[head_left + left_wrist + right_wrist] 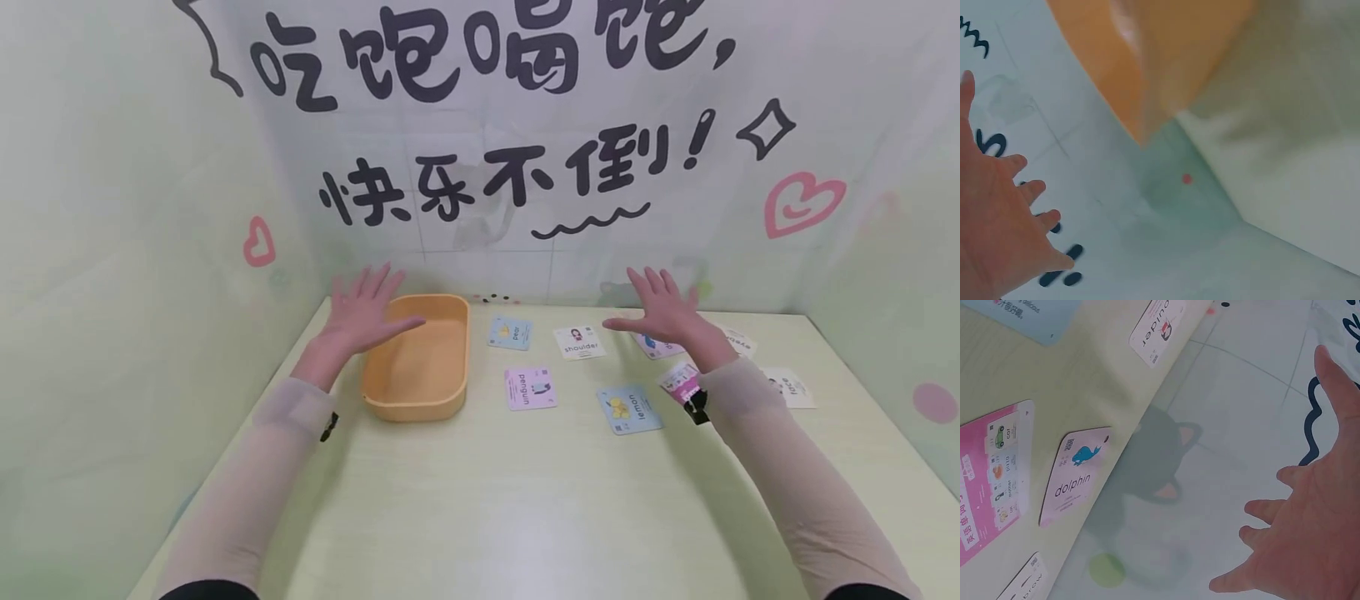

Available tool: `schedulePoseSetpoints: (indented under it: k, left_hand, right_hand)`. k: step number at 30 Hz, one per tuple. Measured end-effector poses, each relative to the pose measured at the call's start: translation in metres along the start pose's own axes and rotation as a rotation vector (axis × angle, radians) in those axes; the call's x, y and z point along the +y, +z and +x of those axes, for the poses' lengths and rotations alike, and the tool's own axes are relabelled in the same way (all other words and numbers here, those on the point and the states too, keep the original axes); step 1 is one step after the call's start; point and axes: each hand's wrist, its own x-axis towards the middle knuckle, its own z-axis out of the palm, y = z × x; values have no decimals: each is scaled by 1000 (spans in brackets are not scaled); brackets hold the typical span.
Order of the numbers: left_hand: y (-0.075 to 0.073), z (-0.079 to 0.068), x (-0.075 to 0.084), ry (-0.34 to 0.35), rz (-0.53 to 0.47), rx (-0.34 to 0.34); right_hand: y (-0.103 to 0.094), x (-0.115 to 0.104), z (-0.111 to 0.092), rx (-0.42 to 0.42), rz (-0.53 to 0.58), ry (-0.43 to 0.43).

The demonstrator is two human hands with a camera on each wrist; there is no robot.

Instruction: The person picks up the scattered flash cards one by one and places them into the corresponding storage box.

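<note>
My left hand (362,318) is raised with its fingers spread, holding nothing. It overlaps the left rim of an orange tray (423,362) in the head view. My right hand (663,315), also spread and holding nothing, hovers over the far right of the table. Near it lie a white "shoulder" card (579,342), a dolphin card (1075,475) and a blue lemon card (630,409). A pink printed pack (991,481) sits under the right wrist, which partly hides it in the head view.
A blue pear card (510,332) and a purple penguin card (531,388) lie right of the tray. Two white cards, one of them at the right (793,388), are partly behind the right arm. A printed cloth wall (487,275) closes off the table's back edge.
</note>
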Motion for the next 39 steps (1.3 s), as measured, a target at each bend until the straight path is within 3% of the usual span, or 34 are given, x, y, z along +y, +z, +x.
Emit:
schedulePoseSetpoints:
  k: [7, 13, 29, 39]
  left_hand:
    - [22, -14, -29, 17, -57, -4]
    - [43, -21, -40, 16, -104, -32]
    - [70, -23, -38, 24, -216, -48]
    - [73, -21, -36, 9, -278, -56]
  right_hand:
    - [4, 10, -6, -9, -6, 4]
    - [7, 18, -11, -6, 5, 13]
    - [13, 56, -30, -14, 43, 46]
    - [9, 96, -44, -8, 49, 108]
